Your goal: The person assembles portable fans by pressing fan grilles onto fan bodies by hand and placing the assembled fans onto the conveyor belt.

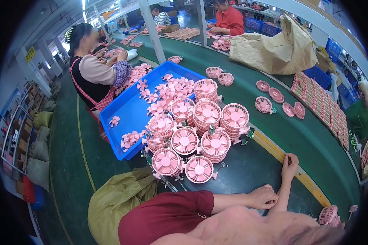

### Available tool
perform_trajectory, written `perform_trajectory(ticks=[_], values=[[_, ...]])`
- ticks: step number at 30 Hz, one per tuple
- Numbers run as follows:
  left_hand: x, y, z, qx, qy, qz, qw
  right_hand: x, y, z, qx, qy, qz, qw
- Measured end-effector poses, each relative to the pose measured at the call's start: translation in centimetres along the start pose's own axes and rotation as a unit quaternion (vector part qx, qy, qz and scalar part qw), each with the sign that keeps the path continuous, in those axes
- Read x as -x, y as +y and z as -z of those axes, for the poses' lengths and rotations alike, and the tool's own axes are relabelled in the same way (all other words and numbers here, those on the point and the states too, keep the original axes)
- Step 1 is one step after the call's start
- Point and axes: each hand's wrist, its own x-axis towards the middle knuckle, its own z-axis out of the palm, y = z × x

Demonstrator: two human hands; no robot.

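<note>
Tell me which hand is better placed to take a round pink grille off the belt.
Right, probably. The right hand lies at the yellow edge of the green belt, closer to the loose pink grilles; the left hand sits farther back, at the right forearm.

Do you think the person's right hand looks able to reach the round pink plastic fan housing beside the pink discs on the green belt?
Probably yes: the right hand is at the yellow edge strip, and only bare green belt appears between it and the fan housing.

A factory assembly hall: workers [232, 20] along a green conveyor belt [243, 94], stacks of pink fan housings [207, 112].
</note>
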Motion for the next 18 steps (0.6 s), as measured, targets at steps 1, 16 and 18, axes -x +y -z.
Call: perform_trajectory(ticks=[1, 16, 18], values=[[-0.05, 0.02, 0.02, 0.001, 0.002, 0.001, 1.0, 0.03, 0.01, 0.05, 0.007, 0.0, -0.002, 1.0], [0.15, 0.03, -0.23, 0.005, 0.004, 0.002, 1.0, 0.24, 0.16, 0.09, 0.007, -0.003, -0.004, 1.0], [0.19, 0.11, -0.29, 0.01, 0.004, 0.0, 1.0, 0.43, 0.23, 0.18, 0.011, -0.005, -0.005, 1.0]])
